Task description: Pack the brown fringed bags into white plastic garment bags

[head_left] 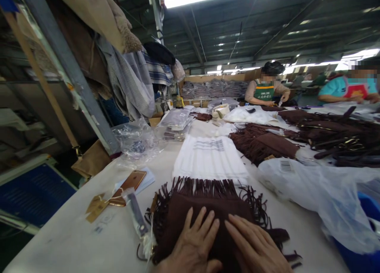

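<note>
A dark brown fringed scarf (204,203) lies folded on the white table (71,241) right in front of me, its fringe spreading toward the far side. My left hand (194,243) rests flat on the scarf with fingers stretched out. My right hand (257,247) lies flat beside it on the same scarf, fingers extended and close together. Neither hand grips anything. Just beyond the fringe sits a flat white plastic bag (210,158) with printed lines.
A gold phone (129,186) and paper tags (96,207) lie to the left. More brown scarves (264,146) and clear bags (320,194) fill the right. Stacked packets (176,124) sit further back. Two other people work at the far end. Clothes hang at upper left.
</note>
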Demonstrator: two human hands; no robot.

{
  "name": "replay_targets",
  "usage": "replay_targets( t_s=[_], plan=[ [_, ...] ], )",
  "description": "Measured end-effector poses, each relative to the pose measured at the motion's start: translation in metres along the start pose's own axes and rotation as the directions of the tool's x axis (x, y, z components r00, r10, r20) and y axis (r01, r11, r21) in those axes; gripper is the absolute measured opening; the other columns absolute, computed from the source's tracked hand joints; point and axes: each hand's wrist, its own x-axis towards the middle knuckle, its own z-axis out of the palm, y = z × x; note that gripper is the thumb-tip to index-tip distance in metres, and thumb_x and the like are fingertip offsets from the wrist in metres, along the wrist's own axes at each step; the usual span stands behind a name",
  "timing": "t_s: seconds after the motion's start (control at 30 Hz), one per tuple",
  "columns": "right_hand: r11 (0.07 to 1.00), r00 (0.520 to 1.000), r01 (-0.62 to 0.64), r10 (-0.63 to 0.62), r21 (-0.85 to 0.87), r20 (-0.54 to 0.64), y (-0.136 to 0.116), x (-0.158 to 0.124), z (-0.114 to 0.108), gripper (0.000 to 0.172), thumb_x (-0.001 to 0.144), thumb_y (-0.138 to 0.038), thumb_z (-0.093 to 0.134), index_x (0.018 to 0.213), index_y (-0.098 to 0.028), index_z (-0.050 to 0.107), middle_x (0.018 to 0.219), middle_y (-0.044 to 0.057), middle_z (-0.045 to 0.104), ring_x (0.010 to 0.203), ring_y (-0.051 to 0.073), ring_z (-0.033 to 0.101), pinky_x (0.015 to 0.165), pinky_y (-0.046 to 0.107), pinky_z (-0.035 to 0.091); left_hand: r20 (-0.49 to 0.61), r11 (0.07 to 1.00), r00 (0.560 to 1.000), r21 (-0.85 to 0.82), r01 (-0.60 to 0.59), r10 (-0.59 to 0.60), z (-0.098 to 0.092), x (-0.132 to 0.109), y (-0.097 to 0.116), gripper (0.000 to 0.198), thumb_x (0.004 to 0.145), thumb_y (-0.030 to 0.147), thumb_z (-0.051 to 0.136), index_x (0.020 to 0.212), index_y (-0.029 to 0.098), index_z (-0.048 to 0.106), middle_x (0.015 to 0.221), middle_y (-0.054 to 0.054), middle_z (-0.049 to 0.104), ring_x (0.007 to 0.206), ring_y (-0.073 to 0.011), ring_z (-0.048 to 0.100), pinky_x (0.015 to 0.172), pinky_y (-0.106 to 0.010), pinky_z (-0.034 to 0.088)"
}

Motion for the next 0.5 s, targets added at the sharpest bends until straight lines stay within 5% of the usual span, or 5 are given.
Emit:
replay_targets(
  t_s=[0.13,0.27,0.37,0.5],
  plan=[
    [0.989,0.991,-0.137,0.138,-0.058,0.0,-0.02,-0.001,0.039,0.063,0.091,-0.035,0.033,0.143,-0.004,0.017,0.118,0.011,0.063,0.109,0.02,0.058,0.089,0.034,0.041,0.253,0.95,0.964,-0.27,0.156,-0.086,0.016,0.011,0.002,0.089,0.076,0.046,0.06,0.143,0.008,0.015,0.146,-0.021,0.026,0.135,-0.0404,0.019,0.101,-0.068,0.023],
    [0.98,0.978,-0.197,0.194,0.029,0.08,-0.021,-0.015,0.051,0.065,0.093,-0.04,0.032,0.146,-0.009,0.008,0.123,0.011,0.06,0.11,0.02,0.058,0.086,0.035,0.046,0.267,0.925,0.957,-0.324,0.2,-0.114,0.009,0.002,-0.01,0.086,0.079,0.043,0.06,0.143,0.01,0.014,0.148,-0.018,0.021,0.138,-0.0326,0.016,0.106,-0.057,0.028],
    [0.946,0.947,-0.309,0.295,0.102,0.129,-0.02,-0.002,0.042,0.06,0.093,-0.034,0.035,0.145,-0.012,0.015,0.132,0.013,0.052,0.121,0.022,0.049,0.096,0.04,0.043,0.166,0.929,0.951,-0.225,0.295,-0.262,0.012,-0.006,-0.02,0.078,0.085,0.037,0.054,0.143,0.007,0.011,0.146,-0.021,0.026,0.136,-0.0286,0.023,0.104,-0.047,0.037],
    [0.894,0.894,-0.39,0.31,0.219,0.323,-0.029,0.031,0.042,0.048,0.091,-0.033,0.04,0.134,-0.01,0.042,0.138,0.015,0.043,0.128,0.027,0.04,0.103,0.049,0.037,0.127,0.947,0.956,-0.154,0.282,-0.263,0.024,-0.011,-0.029,0.074,0.087,0.04,0.051,0.141,0.004,0.017,0.14,-0.023,0.037,0.129,-0.0256,0.038,0.099,-0.037,0.045]
  ],
)
